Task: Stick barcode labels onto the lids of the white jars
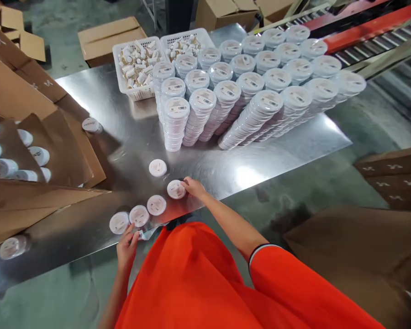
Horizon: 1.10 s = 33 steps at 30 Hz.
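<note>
Orange shirt; right fingers touch white disc, cannot tell if clamped; left fingers slightly apart at second disc.

Crowded upper frame

Two white baskets of small parts stand at upper centre, a box behind. A conveyor crosses upper right; stacked cartons occupy the right edge.

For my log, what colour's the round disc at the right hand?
White round disc, best in head view.
</note>
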Motion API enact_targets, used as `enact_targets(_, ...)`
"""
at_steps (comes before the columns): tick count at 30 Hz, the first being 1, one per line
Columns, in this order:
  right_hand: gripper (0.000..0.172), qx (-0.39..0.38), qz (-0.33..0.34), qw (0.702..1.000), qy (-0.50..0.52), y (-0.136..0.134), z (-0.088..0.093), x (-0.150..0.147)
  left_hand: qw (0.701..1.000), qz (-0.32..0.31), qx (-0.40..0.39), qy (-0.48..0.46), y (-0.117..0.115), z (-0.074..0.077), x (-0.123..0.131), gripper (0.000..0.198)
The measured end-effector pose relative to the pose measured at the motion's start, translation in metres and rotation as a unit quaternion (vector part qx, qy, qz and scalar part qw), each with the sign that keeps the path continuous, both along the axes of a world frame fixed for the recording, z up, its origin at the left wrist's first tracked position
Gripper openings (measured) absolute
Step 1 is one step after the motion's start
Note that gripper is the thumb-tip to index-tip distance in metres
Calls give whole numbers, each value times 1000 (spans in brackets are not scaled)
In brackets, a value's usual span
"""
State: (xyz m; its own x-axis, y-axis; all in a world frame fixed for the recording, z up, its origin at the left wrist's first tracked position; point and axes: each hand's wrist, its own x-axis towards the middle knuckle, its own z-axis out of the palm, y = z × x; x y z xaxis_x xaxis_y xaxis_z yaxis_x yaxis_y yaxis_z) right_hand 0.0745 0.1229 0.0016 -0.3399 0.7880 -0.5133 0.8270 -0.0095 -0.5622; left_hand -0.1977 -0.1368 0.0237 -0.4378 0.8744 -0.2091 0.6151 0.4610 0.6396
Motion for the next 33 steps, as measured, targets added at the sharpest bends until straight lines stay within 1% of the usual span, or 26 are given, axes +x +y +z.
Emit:
enact_targets(2,41,40,-19,998,-35,-6,1,-1,1000,1,-4,-2,1,0,0,43)
enact_targets(3,44,66,-10,997,-41,-10,3,-2,1000,3,-6,-4,1,0,0,43)
enact_targets(5,56,114,50,992,-37,-19,6,-5,1000,11,-9,-13,1,0,0,43)
enact_targets(7,70,146,111,982,-42,-27,9,-11,999,24,-6,-26,1,1,2,46)
enact_targets(9,76,159,133,977,-60,-32,12,-17,999,34,0,-38,0,1,3,47)
enact_targets(12,74,170,125,972,-102,-35,18,-24,998,42,9,-50,-2,2,6,47)
enact_targets(16,75,121,52,975,-180,-38,28,-19,996,53,24,-61,-6,1,7,47)
enact_targets(17,75,126,50,974,-182,-37,30,-15,996,58,25,-63,-8,1,7,46)
enact_targets(18,73,146,65,972,-172,-36,30,-10,996,61,24,-64,-9,1,7,46)
enact_targets(19,68,176,102,968,-149,-34,30,-5,996,64,23,-66,-10,0,7,45)
enact_targets(21,60,222,223,945,-85,-28,24,5,995,67,16,-70,-12,0,7,45)
enact_targets(22,60,223,283,931,-60,-25,20,9,995,67,12,-72,-12,-1,8,45)
enact_targets(23,60,214,326,919,-47,-23,16,12,995,68,9,-74,-13,-1,8,45)
enact_targets(24,59,203,347,914,-47,-22,12,14,995,70,7,-75,-13,-1,8,45)
enact_targets(25,57,196,345,916,-57,-22,8,16,994,73,7,-76,-13,-1,8,46)
enact_targets(28,50,191,297,932,-84,-27,-1,15,993,82,7,-79,-13,-2,9,45)
enact_targets(30,50,190,282,937,-81,-32,-4,12,993,83,3,-82,-13,-3,9,44)
enact_targets(33,53,193,276,939,-67,-38,-10,8,993,86,-4,-83,-13,-2,11,43)
